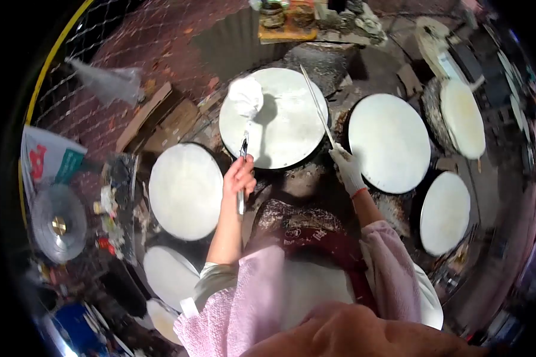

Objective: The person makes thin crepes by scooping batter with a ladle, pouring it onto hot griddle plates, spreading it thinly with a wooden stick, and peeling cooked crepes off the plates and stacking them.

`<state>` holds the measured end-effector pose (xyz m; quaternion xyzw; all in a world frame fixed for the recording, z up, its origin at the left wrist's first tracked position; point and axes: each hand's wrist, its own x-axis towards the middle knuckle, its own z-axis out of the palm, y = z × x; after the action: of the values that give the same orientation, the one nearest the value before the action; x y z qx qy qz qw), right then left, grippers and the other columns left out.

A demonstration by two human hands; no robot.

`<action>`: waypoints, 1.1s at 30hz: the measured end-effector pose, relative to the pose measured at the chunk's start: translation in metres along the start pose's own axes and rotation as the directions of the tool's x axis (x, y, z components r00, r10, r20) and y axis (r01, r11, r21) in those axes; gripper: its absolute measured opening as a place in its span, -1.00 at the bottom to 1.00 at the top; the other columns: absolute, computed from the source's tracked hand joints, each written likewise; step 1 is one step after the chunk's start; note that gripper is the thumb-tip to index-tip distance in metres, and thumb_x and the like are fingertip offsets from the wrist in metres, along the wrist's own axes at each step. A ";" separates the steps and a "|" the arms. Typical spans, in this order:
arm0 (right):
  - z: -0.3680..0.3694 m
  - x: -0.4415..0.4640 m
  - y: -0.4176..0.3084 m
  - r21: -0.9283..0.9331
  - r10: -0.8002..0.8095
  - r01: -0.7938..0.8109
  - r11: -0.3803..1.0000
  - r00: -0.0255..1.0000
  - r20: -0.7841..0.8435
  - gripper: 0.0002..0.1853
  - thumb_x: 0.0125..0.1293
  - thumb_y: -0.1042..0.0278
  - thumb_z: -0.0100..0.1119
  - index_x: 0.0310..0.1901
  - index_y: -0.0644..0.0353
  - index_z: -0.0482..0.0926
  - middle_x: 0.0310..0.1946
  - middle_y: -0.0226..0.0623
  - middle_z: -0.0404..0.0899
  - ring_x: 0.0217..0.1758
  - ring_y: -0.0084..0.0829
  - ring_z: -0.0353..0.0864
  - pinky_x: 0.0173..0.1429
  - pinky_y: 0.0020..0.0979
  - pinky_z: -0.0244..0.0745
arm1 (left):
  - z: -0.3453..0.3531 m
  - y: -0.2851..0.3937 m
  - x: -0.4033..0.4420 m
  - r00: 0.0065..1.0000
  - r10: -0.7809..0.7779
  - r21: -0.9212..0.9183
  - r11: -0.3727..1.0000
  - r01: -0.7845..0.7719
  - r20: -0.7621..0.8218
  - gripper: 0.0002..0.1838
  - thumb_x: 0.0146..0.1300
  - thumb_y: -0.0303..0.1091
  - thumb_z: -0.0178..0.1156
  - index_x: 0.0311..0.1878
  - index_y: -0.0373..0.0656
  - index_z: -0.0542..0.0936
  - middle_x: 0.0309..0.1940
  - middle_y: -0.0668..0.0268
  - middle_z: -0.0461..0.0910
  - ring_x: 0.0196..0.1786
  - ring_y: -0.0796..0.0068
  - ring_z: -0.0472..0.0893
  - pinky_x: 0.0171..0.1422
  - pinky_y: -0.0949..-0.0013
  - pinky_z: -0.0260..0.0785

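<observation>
My left hand [240, 178], bare, is closed round the metal handle of a ladle [245, 96] whose head is coated in thick white batter. The ladle hangs over the left part of a large round griddle [292, 134] with a white surface, and casts a shadow there. My right hand [346, 166] wears a white glove with an orange cuff. Its fingers grip a long thin stick [315, 101], which slants up and left across the right edge of the same griddle.
More round white griddles flank me: one on the left [186, 191], one on the right [389, 143], others farther out. Jars [272, 15] stand on a yellow board [289, 33] at the back. Cardboard [171, 119] and wire mesh [131, 35] lie left, near a clear lid [58, 225].
</observation>
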<state>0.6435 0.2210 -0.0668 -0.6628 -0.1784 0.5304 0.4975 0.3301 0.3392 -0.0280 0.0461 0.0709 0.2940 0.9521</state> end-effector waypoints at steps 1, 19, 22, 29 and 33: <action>-0.009 0.018 0.015 -0.067 -0.021 0.020 0.998 1.000 -0.012 -0.53 0.34 0.22 0.24 0.21 0.28 0.51 -0.09 -0.37 0.63 -0.14 -0.67 0.54 -0.09 -0.60 0.43 | 0.020 -0.010 -0.008 0.992 0.063 0.128 0.991 -0.049 -0.113 -0.71 0.51 -0.21 -0.11 0.01 -0.22 0.47 -0.62 0.51 0.28 -0.85 0.71 0.14 -0.67 0.50 0.04; -0.010 0.017 0.051 -0.339 -0.202 0.330 0.881 0.910 0.361 -0.59 0.31 0.43 0.25 0.17 0.36 0.51 0.00 -0.36 0.58 -0.01 -0.55 0.48 0.17 -0.54 0.35 | 0.076 -0.106 -0.283 0.718 0.610 0.077 0.777 -0.625 -0.336 -0.70 0.51 -0.26 -0.14 -0.03 -0.32 0.45 -0.56 0.57 0.27 -0.78 0.80 0.20 -0.61 0.58 0.02; 0.062 -0.077 0.059 -0.438 -0.051 0.332 0.836 0.840 0.540 -0.63 0.31 0.41 0.25 0.13 0.32 0.56 -0.14 -0.46 0.60 -0.10 -0.65 0.49 0.05 -0.61 0.39 | 0.081 -0.146 -0.362 0.562 0.707 0.219 0.685 -0.695 -0.429 -0.73 0.47 -0.26 -0.07 -0.11 -0.27 0.52 -0.59 0.57 0.25 -0.76 0.78 0.14 -0.68 0.63 -0.04; 0.308 -0.236 0.143 -0.425 0.306 0.322 0.846 0.359 0.882 -0.56 0.26 0.32 0.33 0.12 0.29 0.49 -0.28 -0.50 0.54 -0.36 -0.73 0.43 -0.29 -0.65 0.34 | 0.102 -0.273 -0.518 0.064 0.789 0.430 0.398 -0.810 -0.610 -0.72 0.46 -0.21 -0.02 -0.09 -0.27 0.49 -0.61 0.49 0.20 -0.76 0.69 0.09 -0.68 0.53 -0.09; 0.402 -0.309 0.228 -0.433 0.479 0.475 0.766 0.026 0.877 -0.64 0.27 0.42 0.27 0.09 0.28 0.51 -0.35 -0.46 0.55 -0.45 -0.65 0.46 -0.30 -0.60 0.42 | 0.105 -0.368 -0.572 -0.131 0.853 0.450 0.131 -0.883 -0.505 -0.71 0.50 -0.25 -0.11 -0.03 -0.30 0.46 -0.62 0.49 0.17 -0.79 0.68 0.08 -0.73 0.51 -0.07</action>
<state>0.1073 0.0732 -0.0749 -0.2176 -0.6396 0.7363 -0.0388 0.0833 -0.2919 0.0893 -0.0494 0.3554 0.8390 0.4091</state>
